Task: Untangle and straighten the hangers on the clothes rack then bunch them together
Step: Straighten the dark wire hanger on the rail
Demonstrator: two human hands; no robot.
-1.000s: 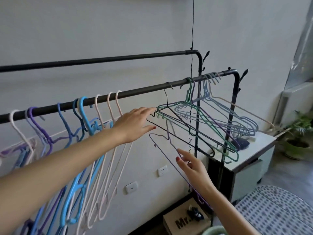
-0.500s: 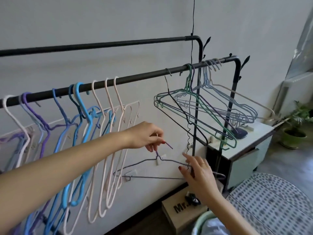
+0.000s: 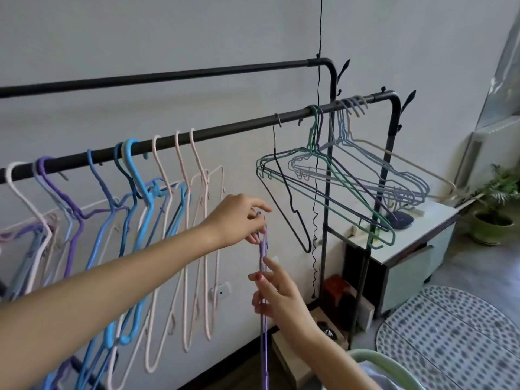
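Note:
A thin purple wire hanger hangs edge-on below the front rail, off the rack. My left hand pinches its hook at the top. My right hand touches its wires lower down with loose fingers. On the rail to the left hang several straightened purple, blue and pink hangers. To the right a tangled cluster of green, black and lilac hangers hangs askew, with a few more pale hangers at the rail's end.
A second black rail runs behind and above. A black cord dangles by the rack post. A white cabinet stands at right, a potted plant beyond it, a patterned mat and boxes on the floor.
The purple hanger came free of the tangled cluster, dropped below the rail, then swung from lying flat to hanging edge-on. My left hand closed on its hook; my right hand followed it leftward.

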